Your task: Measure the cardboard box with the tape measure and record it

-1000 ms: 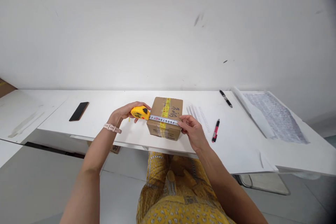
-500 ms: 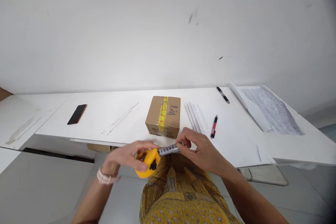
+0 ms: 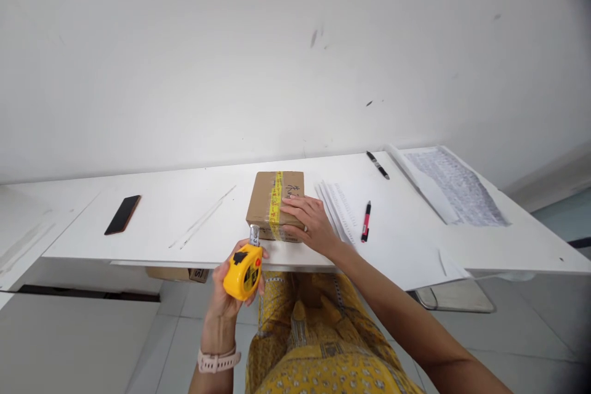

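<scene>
A yellow tape measure [image 3: 243, 272] is gripped in my left hand [image 3: 222, 286], just off the desk's front edge. Its short silver blade [image 3: 254, 234] points up toward the lower left corner of a cardboard box [image 3: 261, 194]; whether the tip touches the box I cannot tell. The box sits on the desk, with yellow printed tape [image 3: 276, 197] over its top and dark handwriting partly covered by my fingers. My right hand [image 3: 314, 225] holds the box at its near right side, fingers over the top and front.
A white desk [image 3: 194, 197] runs along the wall. Right of the box are a stack of papers [image 3: 339, 209], a red and black pen [image 3: 366, 221], a black pen [image 3: 377, 165] and a written sheet [image 3: 455, 188]. A phone [image 3: 122, 215] lies at left. Below the desk is another carton [image 3: 178, 273].
My right hand has let go of the tape blade and moved onto the box. My left hand has turned the tape measure upright, its blade now shorter and pointing at the box.
</scene>
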`<state>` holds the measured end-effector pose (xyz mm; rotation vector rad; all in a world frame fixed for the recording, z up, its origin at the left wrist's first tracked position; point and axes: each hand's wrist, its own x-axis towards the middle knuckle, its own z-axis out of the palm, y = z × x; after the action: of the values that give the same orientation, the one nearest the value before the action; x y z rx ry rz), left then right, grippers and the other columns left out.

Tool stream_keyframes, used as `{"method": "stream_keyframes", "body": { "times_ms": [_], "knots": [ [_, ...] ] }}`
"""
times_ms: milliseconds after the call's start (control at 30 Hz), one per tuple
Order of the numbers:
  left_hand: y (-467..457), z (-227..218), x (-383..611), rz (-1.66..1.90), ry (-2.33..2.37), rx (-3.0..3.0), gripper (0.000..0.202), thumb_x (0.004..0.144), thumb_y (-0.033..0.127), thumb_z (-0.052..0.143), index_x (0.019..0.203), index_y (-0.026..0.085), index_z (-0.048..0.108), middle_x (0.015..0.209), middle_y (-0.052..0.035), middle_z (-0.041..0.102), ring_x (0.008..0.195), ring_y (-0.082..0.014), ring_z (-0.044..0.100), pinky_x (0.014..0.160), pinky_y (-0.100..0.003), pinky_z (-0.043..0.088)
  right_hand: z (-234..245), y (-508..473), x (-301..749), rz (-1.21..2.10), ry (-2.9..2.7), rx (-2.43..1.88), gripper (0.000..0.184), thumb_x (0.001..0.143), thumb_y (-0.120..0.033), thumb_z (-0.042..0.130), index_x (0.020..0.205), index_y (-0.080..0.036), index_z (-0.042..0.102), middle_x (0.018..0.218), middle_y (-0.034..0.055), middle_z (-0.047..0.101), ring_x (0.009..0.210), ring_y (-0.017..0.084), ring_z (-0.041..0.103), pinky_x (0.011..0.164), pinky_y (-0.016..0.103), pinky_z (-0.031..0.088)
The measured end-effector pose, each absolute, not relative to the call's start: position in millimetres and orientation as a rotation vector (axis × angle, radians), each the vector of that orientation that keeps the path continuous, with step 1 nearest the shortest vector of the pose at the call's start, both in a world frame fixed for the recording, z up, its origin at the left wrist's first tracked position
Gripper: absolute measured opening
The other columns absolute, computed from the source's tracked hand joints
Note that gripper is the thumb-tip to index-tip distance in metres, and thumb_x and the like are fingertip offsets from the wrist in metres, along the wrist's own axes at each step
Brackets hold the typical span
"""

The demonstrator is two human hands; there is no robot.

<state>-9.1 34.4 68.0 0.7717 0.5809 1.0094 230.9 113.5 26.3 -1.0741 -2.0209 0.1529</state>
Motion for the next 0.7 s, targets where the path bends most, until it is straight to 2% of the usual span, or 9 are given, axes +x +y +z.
{"method": "stream_keyframes", "body": {
  "times_ms": [133,333,567,700],
  "knots": [
    [58.2,87.7,11.8,1.044,0.617,0.782,0.057,0.07,0.065,0.071,0.108,0.023,0.064,0.103,-0.0125,0.068,0.048,-0.0171,0.064,0.025,-0.018,0.031,31.4,127.5,222.9,0.156,-1.984,-1.111,0.038,0.098,-0.05,0.053,0.125,-0.027,0.066,0.134,0.0098,0.068,0.125,0.03,0.057,0.102,0.048,0.035],
    [75.8,96.0,14.9,1.035,0.57,0.823,0.057,0.075,0.065,0.066,0.114,0.023,0.062,0.106,-0.013,0.068,0.05,-0.0164,0.063,0.026,-0.018,0.033,49.2,157.3,225.9,0.156,-1.942,-1.103,0.032,0.099,-0.045,0.052,0.119,-0.025,0.067,0.129,0.0094,0.07,0.112,0.029,0.061,0.093,0.044,0.035],
    [124.8,111.7,32.0,1.053,0.605,0.824,0.052,0.074,0.06,0.069,0.107,0.02,0.063,0.1,-0.0114,0.073,0.05,-0.0172,0.065,0.028,-0.018,0.035,77.9,199.3,241.8,0.252,-1.898,-1.113,0.023,0.099,-0.039,0.05,0.109,-0.026,0.066,0.117,0.0045,0.073,0.111,0.026,0.059,0.097,0.045,0.031],
    [156.8,118.8,48.1,1.01,0.658,0.792,0.049,0.079,0.056,0.06,0.102,0.013,0.066,0.093,-0.0132,0.075,0.048,-0.017,0.065,0.028,-0.018,0.034,85.4,213.5,246.4,0.317,-1.879,-1.137,0.024,0.1,-0.041,0.048,0.105,-0.026,0.066,0.112,0.003,0.073,0.106,0.024,0.059,0.096,0.045,0.031]
  ]
}}
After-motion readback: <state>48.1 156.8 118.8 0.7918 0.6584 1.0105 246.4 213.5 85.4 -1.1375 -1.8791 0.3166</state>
